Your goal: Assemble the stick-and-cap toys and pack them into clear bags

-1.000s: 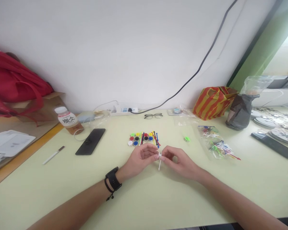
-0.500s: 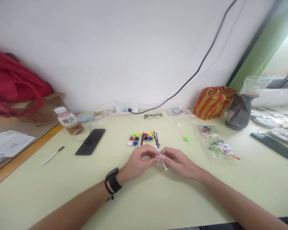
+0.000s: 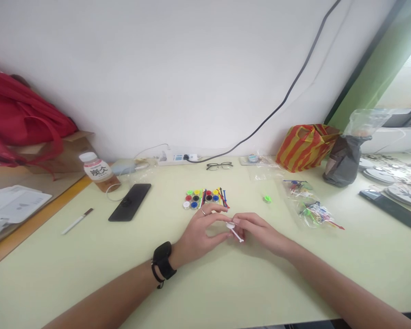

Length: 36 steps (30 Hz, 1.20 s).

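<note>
Head view: left fingers (image 3: 219,218) and right fingers (image 3: 248,220) pinch a white, disc-ended stick (image 3: 236,234).

Smooth plastic shows on the white pointer (image 3: 236,234), crinkled film on the clear bag (image 3: 295,210), cloth on the red bag (image 3: 20,114)!

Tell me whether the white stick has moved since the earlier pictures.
Yes: the free end of the white stick has swung to the right, judged against the glasses.

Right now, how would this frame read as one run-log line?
left hand: fingertips at white piece; right hand: holding white piece; ahead: colored discs, arrows; farther right: lone green disc
</note>
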Each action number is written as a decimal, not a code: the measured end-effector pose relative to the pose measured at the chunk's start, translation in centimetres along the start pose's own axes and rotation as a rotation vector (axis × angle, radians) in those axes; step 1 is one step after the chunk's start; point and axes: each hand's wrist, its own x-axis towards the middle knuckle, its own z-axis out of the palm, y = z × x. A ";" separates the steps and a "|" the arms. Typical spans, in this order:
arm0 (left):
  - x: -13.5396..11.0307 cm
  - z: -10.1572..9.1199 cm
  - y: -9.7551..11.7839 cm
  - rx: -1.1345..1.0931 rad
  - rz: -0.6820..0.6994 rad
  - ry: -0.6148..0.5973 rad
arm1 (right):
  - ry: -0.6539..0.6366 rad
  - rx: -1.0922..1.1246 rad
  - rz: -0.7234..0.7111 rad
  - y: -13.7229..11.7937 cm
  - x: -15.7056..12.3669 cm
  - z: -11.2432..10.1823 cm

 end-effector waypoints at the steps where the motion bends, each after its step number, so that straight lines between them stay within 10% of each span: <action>1: -0.1 0.0 0.0 0.001 0.029 -0.002 | -0.016 -0.004 -0.001 0.0 -0.1 0.0; 12: 0.3 -0.1 0.3 -0.254 -0.263 0.026 | 0.082 0.027 -0.195 1.2 0.1 0.3; 36: 0.2 0.4 0.4 -0.434 -0.389 -0.029 | 0.176 0.031 -0.159 1.4 0.3 0.5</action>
